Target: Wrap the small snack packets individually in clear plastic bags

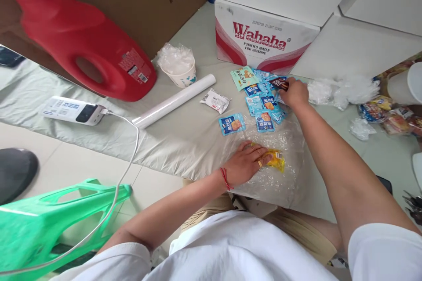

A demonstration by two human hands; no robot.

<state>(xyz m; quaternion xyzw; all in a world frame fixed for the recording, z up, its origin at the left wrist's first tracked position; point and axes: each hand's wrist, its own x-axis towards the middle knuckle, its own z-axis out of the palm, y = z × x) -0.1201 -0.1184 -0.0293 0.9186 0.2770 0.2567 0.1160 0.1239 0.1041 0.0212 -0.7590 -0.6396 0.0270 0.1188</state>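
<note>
My right hand [297, 93] pinches a small dark brown snack packet [278, 83] above a pile of blue snack packets [264, 104]. A light green packet [244, 77] lies at the pile's back left. My left hand [245, 163] rests with fingers stretched out over a yellow packet [276, 161], partly covering it. Beneath them is a crinkled clear plastic sheet [286, 184], spread over the near edge of the table. One blue packet [232, 124] lies apart to the left, and behind it is a white packet [216, 101].
A plastic film roll [174, 101] lies left of the packets, near a paper cup [180, 72] stuffed with clear plastic. A Wahaha carton [263, 37] stands behind. Left are a red jug [82, 39] and a power bank [74, 109] with a cable. Crumpled plastic [343, 91] lies right.
</note>
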